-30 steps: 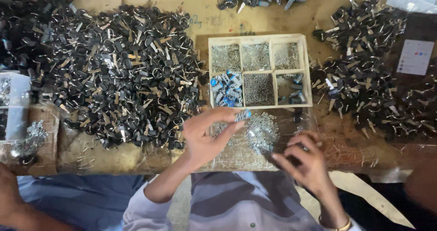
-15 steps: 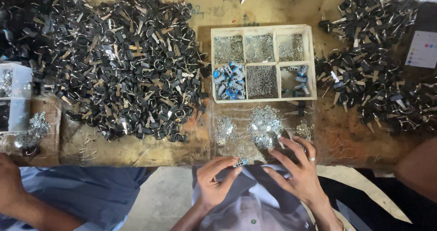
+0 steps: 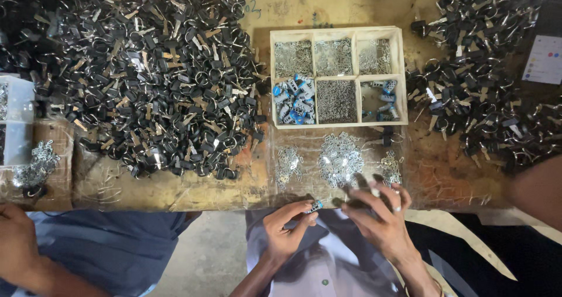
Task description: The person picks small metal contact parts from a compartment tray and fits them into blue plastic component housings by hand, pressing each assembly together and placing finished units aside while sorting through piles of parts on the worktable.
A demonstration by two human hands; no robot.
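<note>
1. Head view, the hands: the left hand (image 3: 288, 229) sits at about 6 o'clock in the frame, at the near edge of the workbench (image 3: 175, 188), fingers curled and pinching a small blue-and-silver part (image 3: 315, 205) between thumb and fingertips.
2. The right hand (image 3: 377, 215) is just at 3 o'clock of the left one, fingers bent down over a small dark piece (image 3: 351, 202); it grips that piece, though what the piece is cannot be told. The blue-and-silver part lies between the two hands, close to the dark piece.
3. At 12 o'clock of the hands lie three loose heaps of small silver metal rings (image 3: 338, 158) on the bench, the right hand's fingertips just beside the nearest heap.
4. Farther toward 12 o'clock stands a pale wooden tray (image 3: 336, 31) with six compartments: silver fittings in the three far ones and the near middle one, blue-and-silver parts (image 3: 293, 101) in the near left, a few in the near right.
5. A large heap of black-headed keys (image 3: 146, 80) fills 10 o'clock; a smaller heap of black keys (image 3: 480, 92) lies at 2 o'clock.
6. Another person's hand (image 3: 17, 238) rests at 8 o'clock, and a co-worker's arm (image 3: 535, 188) shows at 3 o'clock.
</note>
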